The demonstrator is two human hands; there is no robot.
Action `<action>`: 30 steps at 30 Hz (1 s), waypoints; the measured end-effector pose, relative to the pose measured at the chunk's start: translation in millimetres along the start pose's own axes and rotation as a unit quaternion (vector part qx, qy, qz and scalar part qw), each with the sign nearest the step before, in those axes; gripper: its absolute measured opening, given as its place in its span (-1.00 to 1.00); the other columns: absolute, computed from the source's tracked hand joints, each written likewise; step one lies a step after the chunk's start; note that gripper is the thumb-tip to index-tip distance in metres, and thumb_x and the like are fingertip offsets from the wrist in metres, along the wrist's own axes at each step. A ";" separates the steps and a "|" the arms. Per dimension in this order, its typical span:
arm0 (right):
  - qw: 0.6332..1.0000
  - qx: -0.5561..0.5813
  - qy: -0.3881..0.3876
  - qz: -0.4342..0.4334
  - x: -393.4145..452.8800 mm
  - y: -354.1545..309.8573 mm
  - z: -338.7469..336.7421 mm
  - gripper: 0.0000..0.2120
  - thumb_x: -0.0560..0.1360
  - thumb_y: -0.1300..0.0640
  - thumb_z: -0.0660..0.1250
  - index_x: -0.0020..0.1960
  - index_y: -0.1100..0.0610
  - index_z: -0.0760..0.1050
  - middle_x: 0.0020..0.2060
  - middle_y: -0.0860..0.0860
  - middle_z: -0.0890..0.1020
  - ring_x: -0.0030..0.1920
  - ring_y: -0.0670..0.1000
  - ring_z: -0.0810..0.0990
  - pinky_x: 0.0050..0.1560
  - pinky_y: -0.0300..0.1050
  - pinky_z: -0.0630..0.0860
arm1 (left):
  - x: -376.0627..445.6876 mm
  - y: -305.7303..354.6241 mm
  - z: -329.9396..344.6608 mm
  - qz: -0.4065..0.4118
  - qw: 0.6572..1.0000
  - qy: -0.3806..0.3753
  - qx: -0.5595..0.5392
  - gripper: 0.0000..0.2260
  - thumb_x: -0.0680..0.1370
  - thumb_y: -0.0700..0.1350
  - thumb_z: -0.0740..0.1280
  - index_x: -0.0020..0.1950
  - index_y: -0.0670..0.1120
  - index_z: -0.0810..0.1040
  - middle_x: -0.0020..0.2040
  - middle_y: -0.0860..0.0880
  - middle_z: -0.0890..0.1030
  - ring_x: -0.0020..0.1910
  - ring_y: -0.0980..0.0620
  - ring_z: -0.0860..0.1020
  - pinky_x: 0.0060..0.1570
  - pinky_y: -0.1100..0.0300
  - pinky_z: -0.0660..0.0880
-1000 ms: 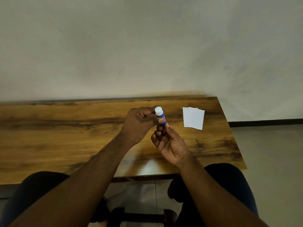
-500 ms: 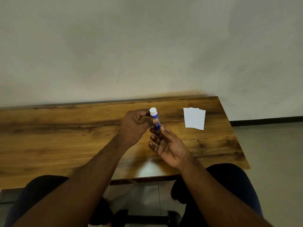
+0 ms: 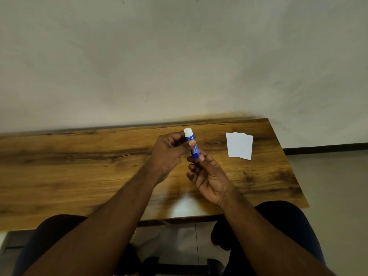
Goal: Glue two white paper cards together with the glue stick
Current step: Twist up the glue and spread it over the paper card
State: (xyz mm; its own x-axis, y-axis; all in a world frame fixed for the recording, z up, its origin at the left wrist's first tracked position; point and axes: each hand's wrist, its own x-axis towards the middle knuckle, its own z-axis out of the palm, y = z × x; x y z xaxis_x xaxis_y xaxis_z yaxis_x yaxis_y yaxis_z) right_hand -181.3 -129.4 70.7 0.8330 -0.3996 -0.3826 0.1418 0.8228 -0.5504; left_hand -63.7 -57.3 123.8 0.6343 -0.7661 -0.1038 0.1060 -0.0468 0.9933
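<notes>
A blue glue stick (image 3: pixel 193 148) with a white cap (image 3: pixel 188 132) stands nearly upright above the wooden table (image 3: pixel 79 166). My left hand (image 3: pixel 169 154) grips its upper part, thumb on the blue barrel just under the cap. My right hand (image 3: pixel 209 176) holds the bottom end with fingertips, palm turned up. Two white paper cards (image 3: pixel 239 145) lie overlapped on the table to the right of my hands, the lower one showing only as a thin edge at the top.
The table's back edge meets a plain wall (image 3: pixel 179 56). Its right end (image 3: pixel 288 166) stops just beyond the cards, with tiled floor (image 3: pixel 334 196) past it. My knees sit under the near edge.
The glue stick and both hands have drifted slightly left and down. More of the blue barrel shows between the two hands now. The cards have not moved.
</notes>
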 end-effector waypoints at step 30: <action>0.999 -0.027 -0.014 0.036 -2.2 -12.1 12.5 -0.62 0.51 -0.14 0.18 -0.16 0.16 0.55 -0.47 0.02 0.47 -0.47 -0.08 0.43 -0.43 -0.22 0.43 | 4.3 14.0 4.1 0.005 0.996 -0.087 -0.027 -0.81 0.53 -0.31 0.32 0.03 -0.09 0.64 -0.13 -0.03 0.69 -0.11 -0.10 0.54 -0.12 0.23 0.56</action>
State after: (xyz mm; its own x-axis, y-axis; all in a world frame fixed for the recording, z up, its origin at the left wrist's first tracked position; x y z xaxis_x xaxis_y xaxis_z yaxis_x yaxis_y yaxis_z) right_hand -178.2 -133.4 87.5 0.8546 -0.3286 -0.4021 0.0527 0.8252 -0.5623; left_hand -62.6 -63.9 137.5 0.4941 -0.8659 -0.0783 0.1444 -0.0070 0.9895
